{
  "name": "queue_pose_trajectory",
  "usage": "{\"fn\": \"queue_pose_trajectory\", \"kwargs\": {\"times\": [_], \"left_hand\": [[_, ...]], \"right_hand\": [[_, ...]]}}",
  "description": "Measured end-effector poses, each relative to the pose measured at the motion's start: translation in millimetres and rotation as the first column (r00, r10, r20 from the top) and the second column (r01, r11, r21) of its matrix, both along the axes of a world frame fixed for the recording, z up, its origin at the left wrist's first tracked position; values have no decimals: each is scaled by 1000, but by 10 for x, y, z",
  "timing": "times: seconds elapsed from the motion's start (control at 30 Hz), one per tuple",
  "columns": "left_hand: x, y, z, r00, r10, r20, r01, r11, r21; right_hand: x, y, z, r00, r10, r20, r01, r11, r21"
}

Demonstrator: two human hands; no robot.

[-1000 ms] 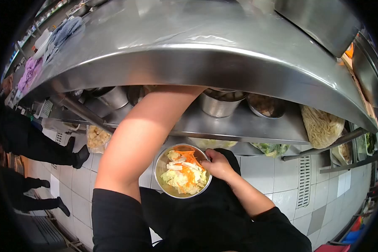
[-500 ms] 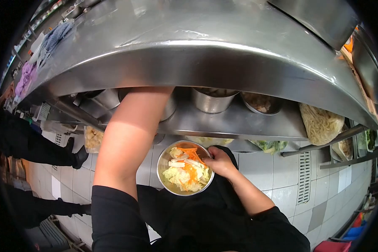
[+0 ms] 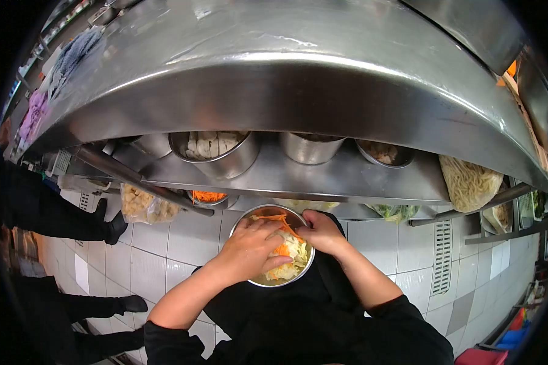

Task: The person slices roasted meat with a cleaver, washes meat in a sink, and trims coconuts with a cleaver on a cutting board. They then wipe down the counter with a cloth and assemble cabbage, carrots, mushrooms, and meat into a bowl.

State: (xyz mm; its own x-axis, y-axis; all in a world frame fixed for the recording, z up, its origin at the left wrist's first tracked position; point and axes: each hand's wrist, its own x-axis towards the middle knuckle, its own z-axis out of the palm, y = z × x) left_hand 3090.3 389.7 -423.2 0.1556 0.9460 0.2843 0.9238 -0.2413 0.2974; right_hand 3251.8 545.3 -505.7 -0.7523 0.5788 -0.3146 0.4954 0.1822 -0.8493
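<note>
A round metal bowl (image 3: 311, 258) is at the lower middle, in front of my dark clothing. Shredded cabbage and carrot (image 3: 289, 254) show inside it. My left hand (image 3: 246, 249) lies over the left part of the food, palm down, its thumb apart from the fingers; whatever is beneath the palm is hidden. At the right rim, my right hand (image 3: 324, 232) grips the bowl, fingers mostly out of sight. On the shelf above stands a metal pot (image 3: 228, 163) of white pieces.
A steel counter (image 3: 274, 97) overhangs the shelf (image 3: 268, 185). Another pot (image 3: 311, 151), a bowl of brownish food (image 3: 383, 152) and bagged noodles (image 3: 469, 182) are on it. Below are shredded carrots (image 3: 208, 196) and bagged food (image 3: 143, 205). Other people's legs (image 3: 67, 207) are at left.
My left hand has come out from under the counter and down onto the food in the bowl. The pot of white pieces and the carrots below now show. My right hand keeps its hold.
</note>
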Motion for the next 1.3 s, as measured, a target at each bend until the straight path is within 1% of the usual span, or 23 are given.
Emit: {"fn": "queue_pose_trajectory", "kwargs": {"times": [0.1, 0.17, 0.23, 0.3, 0.33, 0.37, 0.4, 0.43, 0.47, 0.5, 0.57, 0.63, 0.73, 0.8, 0.87, 0.93, 1.0, 1.03, 1.1, 1.13, 1.17, 1.23, 1.3], "left_hand": [[-52, 157, 532, 997, 38, 61, -40, 998, 39], [-134, 470, 1074, 988, 112, -104, -85, 969, 234], [-141, 898, 1519, 946, 321, -34, -314, 940, 132], [-345, 1439, 1569, 954, 278, -113, -248, 943, 221], [-515, 1772, 1518, 956, 151, -250, -14, 878, 478], [-623, 1945, 1417, 911, 67, -407, 241, 714, 658], [-569, 2009, 1460, 916, 82, -393, 193, 769, 610], [-509, 2045, 1478, 941, 126, -316, 50, 867, 495], [-468, 2058, 1505, 946, 155, -285, -21, 905, 425], [-448, 2034, 1506, 949, 166, -268, -44, 912, 408], [-454, 1960, 1536, 954, 182, -239, -75, 915, 397], [-502, 1687, 1561, 970, 185, -160, -106, 907, 408], [-500, 1071, 1556, 986, 160, 50, -166, 898, 407], [-433, 557, 1447, 961, 136, 239, -212, 920, 329], [-390, 107, 1218, 900, 190, 392, -250, 962, 108], [-410, -154, 695, 907, 173, 384, -216, 974, 70], [-351, -271, 268, 831, 295, 472, -262, 956, -135], [-323, -320, 109, 828, 307, 470, -277, 952, -135], [-283, -395, -151, 836, 310, 453, -231, 947, -221], [-276, -407, -232, 843, 339, 419, -314, 941, -130], [-291, -419, -270, 834, 366, 413, -344, 930, -128], [-373, -469, -230, 664, 528, 529, -608, 793, -29], [-470, -584, -578, 400, 638, 658, -728, 657, -194]], "right_hand": [[31, 18, 5, 1000, 7, 30, -6, 1000, -18], [3, 10, 46, 1000, 9, 25, -10, 1000, 8], [4, -15, 71, 1000, -2, 24, 1, 999, 52], [14, -14, 95, 1000, -8, 23, 6, 997, 77], [12, -15, 70, 999, -31, 23, 29, 997, 67], [18, -29, 38, 998, -53, 25, 51, 997, 57], [39, -31, -24, 998, -65, 4, 65, 997, 45], [40, -24, -78, 997, -77, -18, 78, 996, 36], [24, -31, 28, 996, -83, 26, 81, 993, 82], [29, -20, -18, 996, -88, -1, 88, 995, 43], [11, -28, 12, 995, -103, -13, 103, 992, 69], [4, 11, -113, 994, -105, -19, 106, 992, 62], [2, 10, -224, 992, -124, -34, 126, 990, 56], [-6, -6, -227, 988, -146, -41, 148, 986, 76], [-15, -17, -249, 988, -146, -47, 149, 987, 62], [-22, -22, -292, 988, -145, -50, 148, 988, 48], [-32, -6, -360, 988, -134, -75, 139, 988, 71], [-46, 13, -392, 988, -127, -93, 135, 987, 85], [-49, 33, -425, 993, -93, -74, 101, 989, 104], [-53, 30, -395, 995, -75, -69, 83, 989, 124], [-69, 27, -368, 997, -50, -65, 59, 988, 144], [-117, 28, -314, 999, -17, -47, 23, 990, 138], [-142, -16, -122, 998, -17, -58, 22, 996, 81]]}}
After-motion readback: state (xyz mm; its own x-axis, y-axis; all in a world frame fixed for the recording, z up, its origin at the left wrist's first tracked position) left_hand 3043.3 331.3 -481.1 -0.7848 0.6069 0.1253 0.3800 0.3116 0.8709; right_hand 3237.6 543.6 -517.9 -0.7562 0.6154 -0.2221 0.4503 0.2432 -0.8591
